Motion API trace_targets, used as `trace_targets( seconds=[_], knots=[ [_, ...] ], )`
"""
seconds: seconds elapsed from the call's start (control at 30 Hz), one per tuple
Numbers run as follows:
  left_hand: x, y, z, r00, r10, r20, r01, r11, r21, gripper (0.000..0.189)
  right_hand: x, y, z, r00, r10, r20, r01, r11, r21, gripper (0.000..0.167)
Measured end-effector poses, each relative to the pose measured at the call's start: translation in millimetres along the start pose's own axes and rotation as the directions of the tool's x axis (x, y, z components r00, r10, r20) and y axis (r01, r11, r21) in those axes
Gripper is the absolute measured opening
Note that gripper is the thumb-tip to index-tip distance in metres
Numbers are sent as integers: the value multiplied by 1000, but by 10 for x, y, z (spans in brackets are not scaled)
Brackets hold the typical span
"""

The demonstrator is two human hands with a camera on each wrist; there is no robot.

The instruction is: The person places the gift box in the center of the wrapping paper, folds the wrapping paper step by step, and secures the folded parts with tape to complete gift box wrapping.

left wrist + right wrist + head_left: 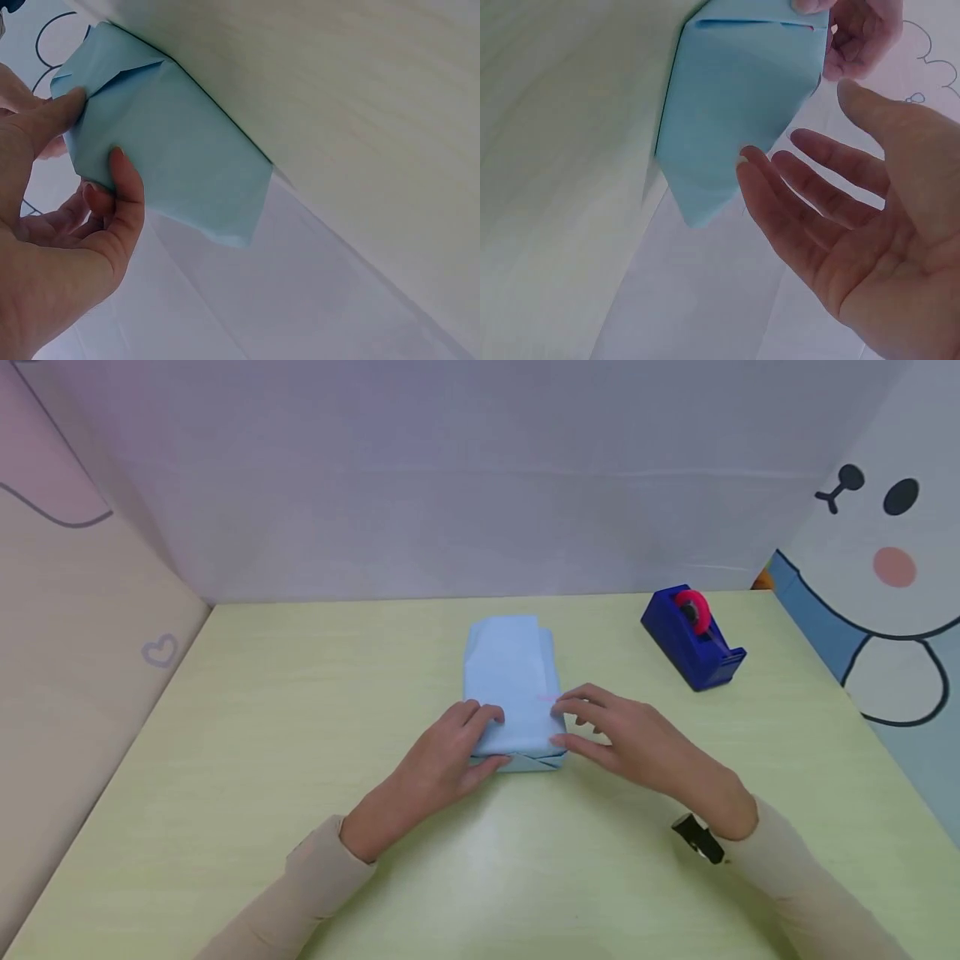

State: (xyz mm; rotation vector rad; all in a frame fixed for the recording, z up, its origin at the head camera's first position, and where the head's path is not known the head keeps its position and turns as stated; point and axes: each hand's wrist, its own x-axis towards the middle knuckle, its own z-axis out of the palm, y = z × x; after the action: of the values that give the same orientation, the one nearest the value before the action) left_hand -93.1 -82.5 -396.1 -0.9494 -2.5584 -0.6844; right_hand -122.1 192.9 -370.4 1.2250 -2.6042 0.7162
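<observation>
Head view has the blue packet (506, 664) lying mid-table (247, 735), between the hands. The left hand (438, 756) grips its near left corner, thumb on the folded end and fingers bent over the top. The right hand (637, 739) sits at the right edge, fingers loosely curved, thumb apart, grasping nothing; whether its fingertips touch the paper, I cannot tell. Beyond it stands the tape dispenser (686, 643).

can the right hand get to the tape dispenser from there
Likely yes: the blue tape dispenser stands farther back and slightly to the right of the right hand, with nothing visible blocking the way between them.
</observation>
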Motion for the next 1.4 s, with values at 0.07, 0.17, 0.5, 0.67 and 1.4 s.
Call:
trace_targets(
  seconds=[0.07,0.17,0.5,0.67,1.4],
  knots=[
    [-7,1,-2,1000,-5,-5,5,1000,-5,50,4,41,-26,1000,8,-17,-8,1000,-7,33],
    [-12,6,-9,1000,-10,-10,10,1000,-9,49,13,90,-54,999,13,-31,-13,1000,-17,33],
    [-36,7,-10,1000,0,-31,1,1000,3,47,13,192,-99,994,92,-57,-95,994,-58,28],
    [-59,18,-1,999,3,-41,-3,1000,5,47,-26,251,-157,977,209,-54,-211,977,-42,27],
    [-21,69,-31,1000,-6,-3,6,999,37,49,-269,600,-456,874,446,-193,-467,881,-78,32]
  ],
)
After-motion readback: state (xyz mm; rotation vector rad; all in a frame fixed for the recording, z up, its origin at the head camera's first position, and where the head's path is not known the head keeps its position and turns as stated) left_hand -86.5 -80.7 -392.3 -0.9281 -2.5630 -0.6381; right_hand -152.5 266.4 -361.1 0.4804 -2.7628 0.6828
